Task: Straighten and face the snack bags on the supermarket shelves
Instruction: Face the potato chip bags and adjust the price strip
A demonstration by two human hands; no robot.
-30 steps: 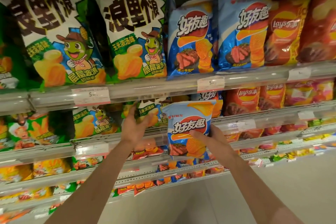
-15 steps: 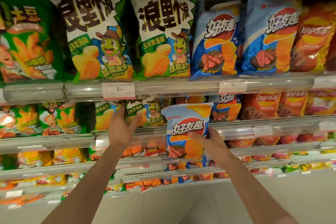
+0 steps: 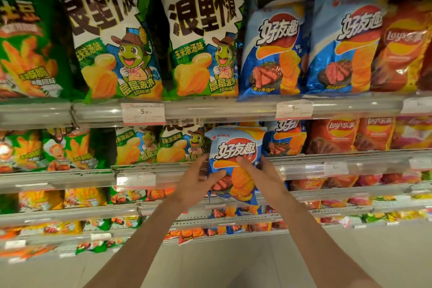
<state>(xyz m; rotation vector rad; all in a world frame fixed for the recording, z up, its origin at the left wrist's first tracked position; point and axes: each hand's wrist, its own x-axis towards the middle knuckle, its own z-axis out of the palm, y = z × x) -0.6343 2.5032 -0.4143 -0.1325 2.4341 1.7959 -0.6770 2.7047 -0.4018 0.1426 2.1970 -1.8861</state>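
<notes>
Having left the green bags, her left hand (image 3: 195, 182) is joining the right hand (image 3: 261, 180), fingers (image 3: 245, 163) gripping the blue bag (image 3: 236, 147), risking crushed chips.

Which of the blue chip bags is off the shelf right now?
The small blue bag in the middle, held by the left hand and right hand in front of the second shelf. The other blue bags stand on shelves.

Both my forearms reach forward and up, converging. My left hand (image 3: 198, 182) and right hand (image 3: 261, 176): fingers and thumbs curled, gripping from either side.
</notes>
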